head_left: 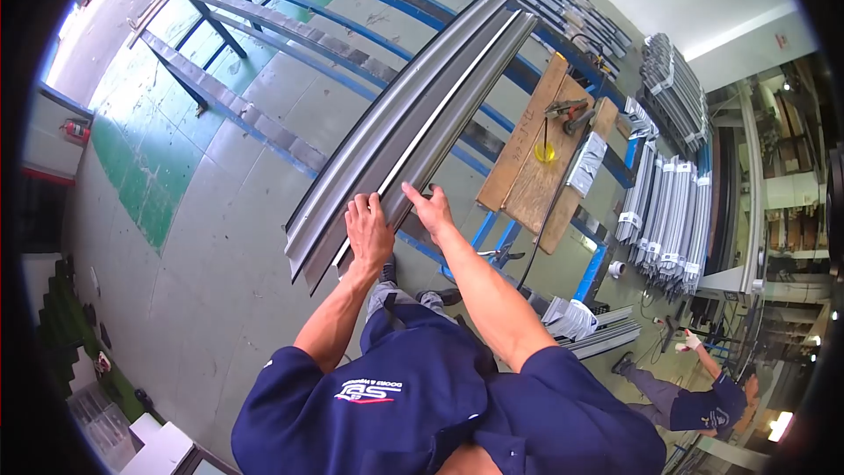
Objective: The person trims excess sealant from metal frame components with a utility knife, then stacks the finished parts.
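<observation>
Long grey aluminium profiles (413,92) lie side by side across blue metal racks in front of me, with a thin white strip (448,101) running lengthwise along them. My left hand (367,230) rests over the near end of the profiles, its bent fingers pressed together at the white strip. Just to the right, my right hand (429,209) holds the profile's right edge, thumb on top and the other fingers partly hidden round the side. Both hands touch the metal close to each other.
Right of the profiles, a wooden board (536,141) carries pliers (567,113) and a yellow roll (544,152). Blue racks (264,13) extend to the far left. Wrapped profile bundles (668,211) stand at right. A co-worker (712,400) is at lower right.
</observation>
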Demonstrator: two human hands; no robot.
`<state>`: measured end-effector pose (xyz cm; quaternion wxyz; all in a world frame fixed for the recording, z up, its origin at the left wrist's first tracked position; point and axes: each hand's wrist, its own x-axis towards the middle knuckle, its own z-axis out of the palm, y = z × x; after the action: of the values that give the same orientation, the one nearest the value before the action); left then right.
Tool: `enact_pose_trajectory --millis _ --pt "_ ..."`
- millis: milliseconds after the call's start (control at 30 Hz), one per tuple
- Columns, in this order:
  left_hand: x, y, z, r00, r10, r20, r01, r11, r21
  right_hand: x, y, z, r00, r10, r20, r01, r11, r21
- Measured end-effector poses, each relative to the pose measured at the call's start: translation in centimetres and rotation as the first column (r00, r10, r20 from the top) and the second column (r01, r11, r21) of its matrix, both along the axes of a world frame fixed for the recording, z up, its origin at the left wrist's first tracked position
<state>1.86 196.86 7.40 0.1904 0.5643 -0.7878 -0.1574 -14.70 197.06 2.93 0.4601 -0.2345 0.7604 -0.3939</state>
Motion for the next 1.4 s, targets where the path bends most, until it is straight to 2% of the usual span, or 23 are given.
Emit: enact_pose_trajectory --millis 133,167,267,400,433,533,733,867,1067,1167,1267,1300,1400 --pt "-0.9 1.2 0.2 0.999 -0.035 0.029 0.035 0.999 0.009 1.2 -3.2 0.6 0.986 -0.105 0.133 0.093 0.992 0.09" --pt "-1.0 1.3 0.1 0.999 -0.045 0.018 0.045 0.999 0.019 1.7 -3.4 1.0 0.974 -0.215 0.064 0.209 0.973 0.096" --pt "-0.8 1.3 0.8 0.998 -0.064 -0.014 0.064 0.996 0.058 1.1 -4.0 -1.7 0.931 -0.3 0.207 0.283 0.953 0.109" --pt "-0.7 1.4 2.7 0.993 -0.089 -0.075 0.093 0.994 0.06 2.5 -4.2 -0.4 0.865 -0.501 0.033 0.5 0.865 0.051" --pt "-0.7 1.3 2.9 0.993 -0.095 -0.074 0.099 0.993 0.064 2.8 -4.0 -0.4 0.845 -0.531 0.057 0.532 0.847 0.0" --pt "-0.4 1.1 3.5 0.993 -0.082 -0.081 0.086 0.995 0.059 3.1 -3.8 -1.7 0.85 -0.481 0.215 0.516 0.843 -0.154" --pt "0.6 1.7 3.5 0.993 -0.084 -0.077 0.091 0.992 0.086 4.8 -2.7 -0.9 0.837 -0.531 0.134 0.548 0.815 -0.19" --pt "0.9 1.8 2.5 0.988 -0.076 -0.138 0.087 0.993 0.08 5.3 -2.5 -1.0 0.827 -0.555 0.084 0.554 0.784 -0.279" --pt "0.9 1.1 2.6 0.985 -0.08 -0.153 0.099 0.988 0.115 4.5 -3.1 -1.8 0.851 -0.524 0.031 0.514 0.821 -0.25" --pt "1.0 0.4 2.2 0.987 -0.067 -0.146 0.086 0.988 0.125 5.0 -3.7 -1.0 0.851 -0.524 -0.036 0.513 0.844 -0.156" --pt "1.6 -0.3 1.5 0.984 -0.07 -0.163 0.093 0.985 0.143 5.3 -4.2 -1.9 0.861 -0.452 -0.233 0.461 0.887 -0.018" --pt "1.8 -0.5 1.1 0.982 -0.074 -0.174 0.1 0.984 0.149 5.0 -4.3 -2.7 0.86 -0.359 -0.362 0.405 0.913 0.057" --pt "2.3 -1.2 -0.1 0.983 -0.082 -0.162 0.1 0.989 0.106 6.0 -5.2 2.1 0.855 -0.17 -0.49 0.348 0.889 0.298"
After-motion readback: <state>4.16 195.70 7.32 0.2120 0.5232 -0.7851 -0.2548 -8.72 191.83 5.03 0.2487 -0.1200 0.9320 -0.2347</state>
